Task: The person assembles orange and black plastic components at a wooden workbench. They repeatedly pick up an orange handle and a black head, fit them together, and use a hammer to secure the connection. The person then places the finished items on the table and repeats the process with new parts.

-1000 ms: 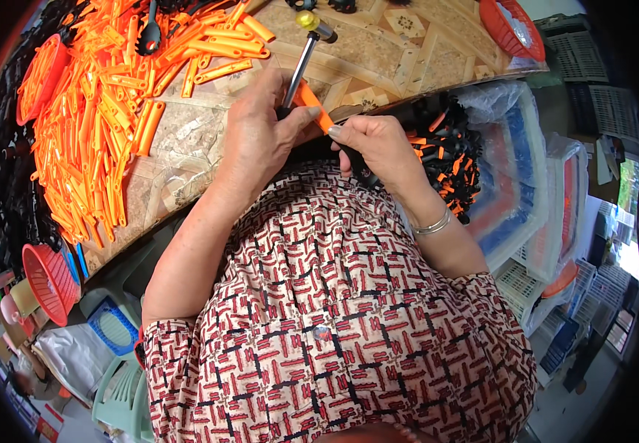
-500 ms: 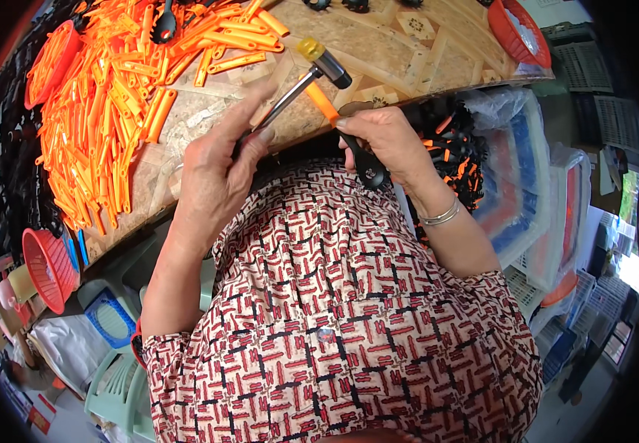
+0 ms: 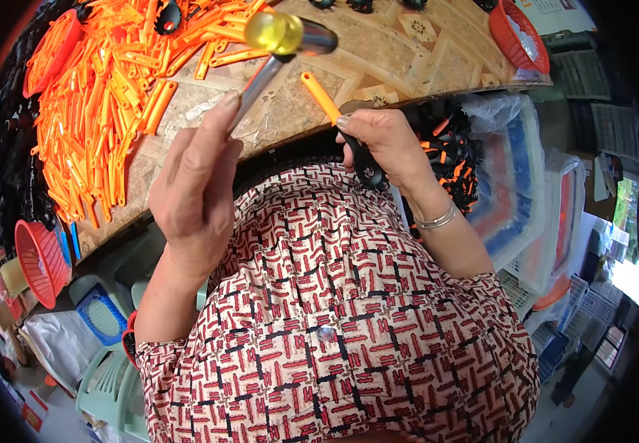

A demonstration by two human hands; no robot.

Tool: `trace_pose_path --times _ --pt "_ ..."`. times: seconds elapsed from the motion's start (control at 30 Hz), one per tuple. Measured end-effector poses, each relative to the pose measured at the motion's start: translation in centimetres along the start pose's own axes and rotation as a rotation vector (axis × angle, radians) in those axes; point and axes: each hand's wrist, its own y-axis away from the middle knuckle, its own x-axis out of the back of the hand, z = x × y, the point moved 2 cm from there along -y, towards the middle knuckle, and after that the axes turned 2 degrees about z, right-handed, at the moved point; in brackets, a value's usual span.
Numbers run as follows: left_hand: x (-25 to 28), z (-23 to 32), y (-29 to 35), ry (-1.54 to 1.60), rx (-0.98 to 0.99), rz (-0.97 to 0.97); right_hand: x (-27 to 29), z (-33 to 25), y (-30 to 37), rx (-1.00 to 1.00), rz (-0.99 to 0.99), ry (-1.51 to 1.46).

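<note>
My left hand (image 3: 197, 177) is closed around the shaft of a mallet (image 3: 282, 35) with a yellow face and a dark metal head. The mallet is raised over the table, to the upper left of the utensil. My right hand (image 3: 389, 144) pinches a black kitchen utensil (image 3: 369, 168) where it meets its orange handle (image 3: 321, 97). The handle points up and away over the table's edge, while the black head hangs down near my lap. Left of both hands, a large heap of loose orange handles (image 3: 94, 125) lies on the table.
The patterned table (image 3: 378, 55) curves around my front. Red baskets stand at the far left (image 3: 53, 52), lower left (image 3: 42, 262) and far right (image 3: 515, 37). Several black utensil heads (image 3: 360, 5) lie at the back. Finished-looking black-and-orange pieces (image 3: 452, 159) fill a space beside stacked plastic-wrapped crates (image 3: 507, 177).
My left hand has lifted the mallet up and leftward, away from the orange handle. My right hand keeps the utensil in nearly the same place.
</note>
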Motion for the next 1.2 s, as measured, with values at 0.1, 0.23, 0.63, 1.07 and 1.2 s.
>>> trace_pose_path --times 0.1,0.23,0.63,1.07,1.2 --pt "-0.7 -0.2 1.1 -0.189 0.106 -0.372 0.1 0.2 0.0 -0.009 0.000 -0.052" --pt "-0.7 -0.2 1.1 -0.057 0.162 -0.318 0.0 0.0 -0.1 0.026 -0.042 -0.007" --pt "1.9 -8.1 -0.6 0.207 0.697 -0.020 15.0 -5.7 4.4 0.128 0.278 1.413" --pt "-3.0 -9.7 -6.2 -0.339 0.346 -0.200 -0.7 -15.4 -16.8 1.422 0.428 1.380" --pt "-2.5 -10.2 -5.9 -0.239 0.368 -0.198 0.0 -16.0 -17.3 1.546 0.341 1.327"
